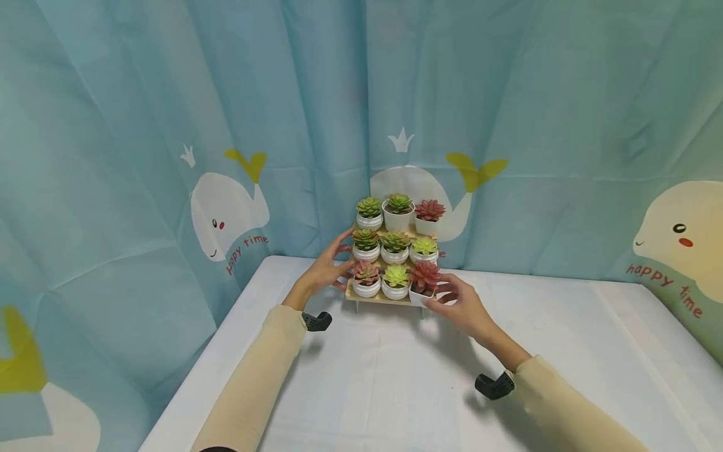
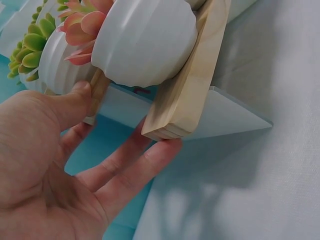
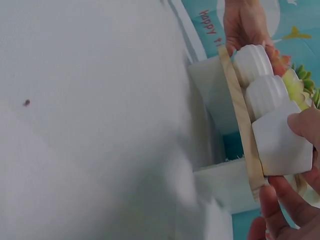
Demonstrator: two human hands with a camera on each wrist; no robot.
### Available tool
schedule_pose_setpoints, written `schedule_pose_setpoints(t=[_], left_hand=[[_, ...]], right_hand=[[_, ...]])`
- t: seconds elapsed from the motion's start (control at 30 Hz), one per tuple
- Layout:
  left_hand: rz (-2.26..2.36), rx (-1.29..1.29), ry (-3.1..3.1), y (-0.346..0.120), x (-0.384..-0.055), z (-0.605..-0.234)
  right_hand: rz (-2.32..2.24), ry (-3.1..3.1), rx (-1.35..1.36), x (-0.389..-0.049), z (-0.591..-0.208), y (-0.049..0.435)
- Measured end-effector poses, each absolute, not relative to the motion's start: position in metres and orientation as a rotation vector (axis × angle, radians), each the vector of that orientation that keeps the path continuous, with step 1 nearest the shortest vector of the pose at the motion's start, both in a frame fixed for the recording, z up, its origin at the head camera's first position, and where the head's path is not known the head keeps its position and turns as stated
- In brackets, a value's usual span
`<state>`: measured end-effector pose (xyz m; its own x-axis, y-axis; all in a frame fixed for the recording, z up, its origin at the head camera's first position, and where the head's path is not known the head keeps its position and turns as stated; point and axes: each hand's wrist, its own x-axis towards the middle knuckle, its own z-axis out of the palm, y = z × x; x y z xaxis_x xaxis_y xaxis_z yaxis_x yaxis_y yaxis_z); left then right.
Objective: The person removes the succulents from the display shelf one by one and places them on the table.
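"Plant stand (image 1: 390, 301), three tiers of potted succulents, on the white surface (image 1: 361, 376): where were your fingers on it?"

"My left fingers (image 2: 137, 170) gripped its side, thumb on the end of the middle board (image 2: 97, 95), others at the lower board (image 2: 192, 95). My right fingers (image 3: 292, 200) pinched the angular pot (image 3: 280, 142) with the red succulent (image 1: 425, 275), at the right end of the front row."

"What worried you?"

"That corner pot, mostly. It sat right by the board's end (whether its whole base lay on the wood, I couldn't tell), so a careless tug of my thumb could have tipped it off."

"And its neighbour?"

"The round pot (image 1: 395, 292) stood just beside it. A sideways shove could have knocked it forward, since I saw no lip along the board."

"Could the stand itself have shifted?"

"I thought so. It rested on thin white supports (image 2: 230, 117); uneven pressure from my two sides might have slewed it, and the top-row pots (image 1: 398, 221) could have toppled."
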<state>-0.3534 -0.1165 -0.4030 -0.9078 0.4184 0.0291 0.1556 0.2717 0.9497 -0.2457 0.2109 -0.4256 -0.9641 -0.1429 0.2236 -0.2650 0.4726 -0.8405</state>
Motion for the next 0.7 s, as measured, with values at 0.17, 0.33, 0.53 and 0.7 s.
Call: schedule_pose_setpoints(t=[0.17, 0.33, 0.53, 0.7], left_hand=[[1.693, 0.527, 2.311, -0.117, -0.352, -0.403], [1.688, 0.534, 2.298, -0.116, -0.354, -0.404], [1.692, 0.542, 2.281, -0.116, -0.354, -0.403], [1.702, 0.528, 2.277, -0.116, -0.352, -0.401]], right_hand=[[1.599, -2.625, 0.359, -0.245, -0.418, 0.218], [1.648, -2.66, 0.351, -0.244, -0.411, 0.231], [1.678, -2.663, 0.371, -0.242, -0.398, 0.246], [1.656, -2.674, 0.361, -0.241, -0.392, 0.254]])
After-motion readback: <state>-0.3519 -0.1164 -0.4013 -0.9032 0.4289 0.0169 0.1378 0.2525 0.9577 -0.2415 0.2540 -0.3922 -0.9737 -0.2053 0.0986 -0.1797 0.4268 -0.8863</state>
